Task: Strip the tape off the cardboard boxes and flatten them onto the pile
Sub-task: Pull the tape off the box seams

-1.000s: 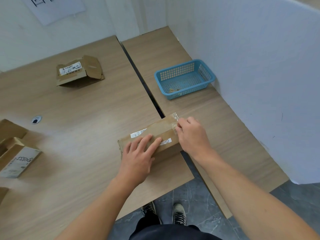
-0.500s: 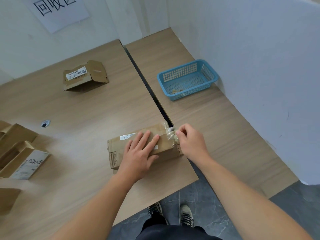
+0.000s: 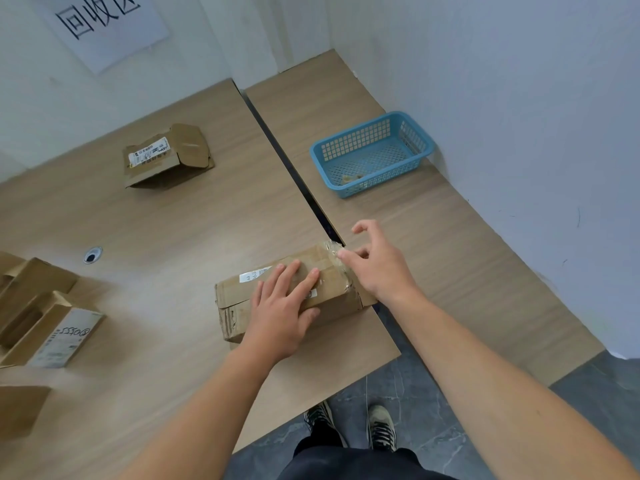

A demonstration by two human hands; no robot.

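Note:
A small brown cardboard box (image 3: 239, 296) with white labels lies near the front edge of the left table. My left hand (image 3: 280, 310) presses flat on its top, fingers straight. Clear tape (image 3: 330, 247) is crumpled over the box's far right corner. My right hand (image 3: 377, 268) is at that corner; thumb and a finger pinch the tape edge while the index finger is lifted. A flattened box (image 3: 166, 157) with a label lies at the back of the left table.
A blue plastic basket (image 3: 381, 183) holding a tape scrap (image 3: 349, 176) stands on the right table by the wall. Several open cardboard boxes (image 3: 45, 323) sit at the left edge. A dark gap (image 3: 287, 168) separates the two tables. A cable hole (image 3: 92, 254) is left of the box.
The box has turned and slid a little left under my left hand. My right hand's fingers have spread, the index finger lifting, while it stays at the taped corner.

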